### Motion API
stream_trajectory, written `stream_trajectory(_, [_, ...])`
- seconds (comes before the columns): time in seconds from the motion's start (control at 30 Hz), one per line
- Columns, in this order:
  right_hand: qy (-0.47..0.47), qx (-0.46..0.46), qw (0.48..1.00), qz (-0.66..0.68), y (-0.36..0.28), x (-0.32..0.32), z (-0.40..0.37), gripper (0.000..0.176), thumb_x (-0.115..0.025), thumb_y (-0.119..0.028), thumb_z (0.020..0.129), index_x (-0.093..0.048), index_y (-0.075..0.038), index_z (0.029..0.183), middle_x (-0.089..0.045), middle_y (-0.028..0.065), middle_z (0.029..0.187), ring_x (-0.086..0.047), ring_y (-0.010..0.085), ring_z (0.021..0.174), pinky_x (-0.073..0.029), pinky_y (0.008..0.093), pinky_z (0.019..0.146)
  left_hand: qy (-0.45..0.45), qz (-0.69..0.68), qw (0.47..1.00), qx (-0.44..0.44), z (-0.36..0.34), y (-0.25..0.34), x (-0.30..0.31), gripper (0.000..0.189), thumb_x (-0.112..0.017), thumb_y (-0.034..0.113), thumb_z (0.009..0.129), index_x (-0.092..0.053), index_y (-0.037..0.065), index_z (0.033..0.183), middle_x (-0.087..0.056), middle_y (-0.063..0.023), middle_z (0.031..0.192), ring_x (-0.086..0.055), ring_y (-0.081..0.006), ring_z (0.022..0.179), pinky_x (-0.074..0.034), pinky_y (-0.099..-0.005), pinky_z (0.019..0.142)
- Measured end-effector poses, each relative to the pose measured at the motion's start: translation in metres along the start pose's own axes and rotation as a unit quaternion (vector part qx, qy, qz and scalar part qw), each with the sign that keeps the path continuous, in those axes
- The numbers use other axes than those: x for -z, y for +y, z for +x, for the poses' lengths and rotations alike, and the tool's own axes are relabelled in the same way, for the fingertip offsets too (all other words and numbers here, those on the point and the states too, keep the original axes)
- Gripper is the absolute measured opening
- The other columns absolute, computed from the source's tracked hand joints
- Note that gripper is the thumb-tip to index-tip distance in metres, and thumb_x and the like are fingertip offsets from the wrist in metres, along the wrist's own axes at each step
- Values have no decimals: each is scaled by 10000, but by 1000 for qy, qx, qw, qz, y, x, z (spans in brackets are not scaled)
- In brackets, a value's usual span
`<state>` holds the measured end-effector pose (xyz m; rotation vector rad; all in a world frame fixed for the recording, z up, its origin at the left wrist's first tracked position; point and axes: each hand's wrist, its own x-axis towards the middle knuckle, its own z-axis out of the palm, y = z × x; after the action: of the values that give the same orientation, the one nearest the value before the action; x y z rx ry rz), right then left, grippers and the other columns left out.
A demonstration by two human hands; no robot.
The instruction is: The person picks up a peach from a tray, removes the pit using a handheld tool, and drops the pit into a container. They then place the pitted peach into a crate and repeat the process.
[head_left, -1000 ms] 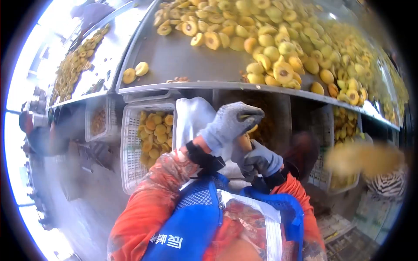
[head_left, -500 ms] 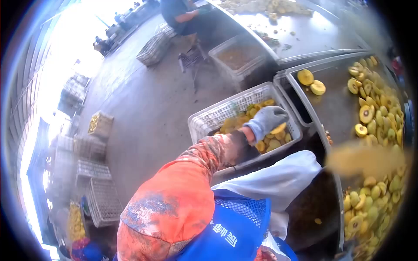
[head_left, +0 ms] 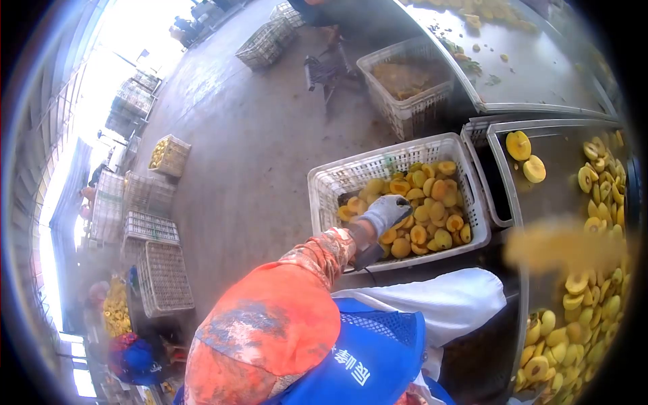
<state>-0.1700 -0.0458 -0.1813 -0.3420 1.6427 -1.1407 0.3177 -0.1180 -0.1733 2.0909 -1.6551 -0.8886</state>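
My left hand (head_left: 390,212), in a grey-white glove, reaches over the white plastic crate (head_left: 480,233), just above the halved yellow fruits (head_left: 437,214) inside it. Its fingers are curled together, and a small dark shape shows at the fingertips, too unclear to name. An orange, stained sleeve (head_left: 270,304) covers the arm. My right hand does not show. Beside the crate stands a metal-edged table (head_left: 505,182), with two fruit halves (head_left: 526,155) near its corner and a long heap of fruit (head_left: 601,297) along its far side.
Another crate (head_left: 405,111) stands beyond mine, near a small stool (head_left: 329,71) and a partly visible person (head_left: 324,10). Stacked crates (head_left: 165,277) line the left. White cloth (head_left: 439,304) lies beside my blue apron (head_left: 371,344). A blurred smear crosses the right side.
The view has shifted, showing the crate's contents more fully. My left hand has moved from the crate's right part toward its middle, and the yellow piece that was beside its fingers no longer shows there.
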Motion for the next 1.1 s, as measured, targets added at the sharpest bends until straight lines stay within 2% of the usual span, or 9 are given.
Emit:
stream_trajectory(0.2, [4,49,997,55,-11,38,48,387,-525,-236,937,-507,-38,1269,-585,115,1115,-577,199,914,-470,306,796,-23,78,996,30,-6,-18,3,334,-533,349,853,-691,76,965,-663,-198,966,-633,-373,909,-496,-439,812])
stream_trajectory(0.33, [102,158,976,112,-35,107,10,412,-501,-256,967,-500,-39,1318,-589,123,1169,-577,200,958,-471,304,838,5,237,967,-95,-5,-20,7,393,-635,361,819,-651,79,1092,-665,-182,994,-632,-351,949,-504,-436,813])
stream_trajectory(0.47, [198,327,921,74,-87,74,-140,448,-685,-116,835,-533,8,1237,-648,84,888,-594,125,668,-485,235,591,-9,-98,946,-308,40,94,-3,453,-676,164,825,-573,41,1249,-634,-137,1188,-614,-261,1086,-485,-331,907])
stream_trajectory(0.57, [222,326,918,26,-73,106,-230,559,-597,-33,829,-424,22,1357,-630,96,1025,-610,139,849,-495,255,756,-142,-287,904,-284,32,198,-31,420,-678,143,839,-583,9,1226,-636,-128,1197,-618,-230,1090,-478,-305,909])
stream_trajectory(0.8, [282,272,916,87,-9,168,-341,523,-587,-38,820,-453,12,1323,-620,120,1078,-608,153,897,-499,255,773,-308,-68,834,-453,19,355,-157,633,-757,304,746,-528,65,1285,-642,-165,1127,-623,-274,1047,-483,-350,882])
stream_trajectory(0.93, [226,265,925,152,15,154,-349,472,-605,-38,818,-499,1,1276,-629,105,1032,-616,140,846,-515,247,703,-197,97,822,-526,-30,359,-154,528,-750,267,762,-573,58,1213,-658,-142,1037,-631,-260,959,-490,-327,820])
stream_trajectory(1.0, [211,220,940,153,9,124,-333,447,-613,-37,816,-522,-5,1253,-634,98,1009,-619,133,820,-523,243,668,-121,26,837,-533,-35,344,-155,441,-754,153,789,-588,59,1186,-675,-76,952,-638,-184,846,-506,-265,721])
stream_trajectory(1.03, [216,178,950,141,-5,99,-323,415,-621,-43,825,-541,-27,1231,-630,79,964,-614,124,796,-508,228,638,-169,-74,885,-427,-30,339,-157,407,-741,137,800,-595,40,1167,-664,-65,892,-635,-178,808,-504,-239,689])
stream_trajectory(1.1, [186,141,968,94,-21,62,-299,379,-642,-71,828,-567,-64,1199,-628,65,909,-614,126,753,-494,234,611,-336,-363,842,-215,-61,343,-118,338,-719,99,816,-594,17,1119,-630,-91,971,-630,-180,849,-527,-240,731])
